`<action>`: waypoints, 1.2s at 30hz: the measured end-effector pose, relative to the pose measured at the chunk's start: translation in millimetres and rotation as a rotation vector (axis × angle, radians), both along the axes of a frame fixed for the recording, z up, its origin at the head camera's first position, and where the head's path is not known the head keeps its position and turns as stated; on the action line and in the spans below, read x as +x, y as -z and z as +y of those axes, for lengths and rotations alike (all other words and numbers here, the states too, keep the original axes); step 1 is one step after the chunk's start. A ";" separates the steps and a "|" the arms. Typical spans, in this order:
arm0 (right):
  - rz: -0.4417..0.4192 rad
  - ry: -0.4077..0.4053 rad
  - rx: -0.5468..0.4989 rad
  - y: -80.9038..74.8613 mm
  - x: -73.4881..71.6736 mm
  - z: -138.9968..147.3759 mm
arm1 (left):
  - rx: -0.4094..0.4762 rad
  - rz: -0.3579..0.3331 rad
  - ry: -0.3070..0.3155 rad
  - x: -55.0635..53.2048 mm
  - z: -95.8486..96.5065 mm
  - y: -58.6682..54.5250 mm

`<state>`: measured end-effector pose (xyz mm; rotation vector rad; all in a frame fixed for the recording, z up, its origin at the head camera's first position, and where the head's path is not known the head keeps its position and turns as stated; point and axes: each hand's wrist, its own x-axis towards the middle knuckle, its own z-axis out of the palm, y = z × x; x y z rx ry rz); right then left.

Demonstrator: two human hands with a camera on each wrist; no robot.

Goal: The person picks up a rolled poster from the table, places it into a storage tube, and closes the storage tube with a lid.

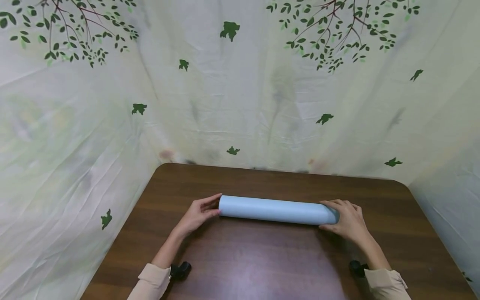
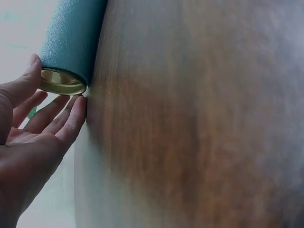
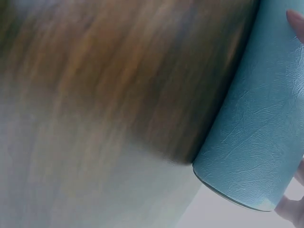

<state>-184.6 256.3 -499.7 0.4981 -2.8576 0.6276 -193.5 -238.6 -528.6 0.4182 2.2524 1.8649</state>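
Note:
A long light blue tube (image 1: pixel 277 209) lies crosswise on the brown wooden table (image 1: pixel 262 254). At its left end my left hand (image 1: pixel 196 214) touches the rim with thumb and fingertips. The left wrist view shows those fingers fairly straight beside the tube's round, gold-coloured recessed end (image 2: pixel 64 81). My right hand (image 1: pixel 346 221) grips the opposite end, fingers on the far side and thumb on the near side. Up close, the right wrist view shows the tube's creased, leather-like covering (image 3: pixel 251 109); most of the right hand falls outside that view.
Behind the table and at both sides hangs a pale cloth (image 1: pixel 255 104) printed with leaves and branches. The table's far edge (image 1: pixel 281 171) runs just beyond the tube. Dark straps with black camera mounts sit at both wrists.

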 end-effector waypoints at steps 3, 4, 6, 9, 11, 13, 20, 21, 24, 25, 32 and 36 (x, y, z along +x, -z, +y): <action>0.003 0.000 -0.009 0.6 0.0 0.5 | -0.006 0.002 0.006 -1.3 0.8 -0.9; 0.000 0.001 -0.010 0.8 -0.1 0.6 | -0.008 0.000 0.007 -1.7 1.3 -1.1; -0.007 0.002 -0.010 1.0 -0.1 0.8 | -0.015 0.003 0.004 -2.4 1.6 -1.1; -0.019 0.001 -0.010 1.5 0.0 1.0 | -0.020 0.001 0.001 -2.7 1.8 -0.7; -0.023 0.000 -0.009 1.9 0.0 1.3 | -0.020 0.001 0.000 -2.6 1.7 -0.4; -0.024 0.001 -0.010 2.0 0.0 1.7 | -0.016 0.001 0.003 -2.5 1.4 -0.1; -0.066 0.002 0.034 -1.9 -0.1 8.9 | 0.012 0.023 0.019 -2.2 0.5 -1.6; -0.063 -0.002 0.042 -1.3 -0.5 9.6 | 0.014 0.031 0.021 -2.4 0.1 -1.4; -0.031 -0.007 0.044 2.1 -1.4 8.5 | 0.002 0.066 0.025 -3.5 -0.5 -1.5; -0.018 -0.004 0.035 3.5 -1.6 7.6 | -0.003 0.073 0.026 -3.8 -0.4 -1.7; -0.007 0.028 -0.025 8.7 -1.0 3.1 | -0.008 0.024 0.030 -2.5 1.7 -3.4; -0.087 0.061 -0.038 6.8 1.0 6.5 | -0.003 0.020 0.040 -2.3 3.3 -3.3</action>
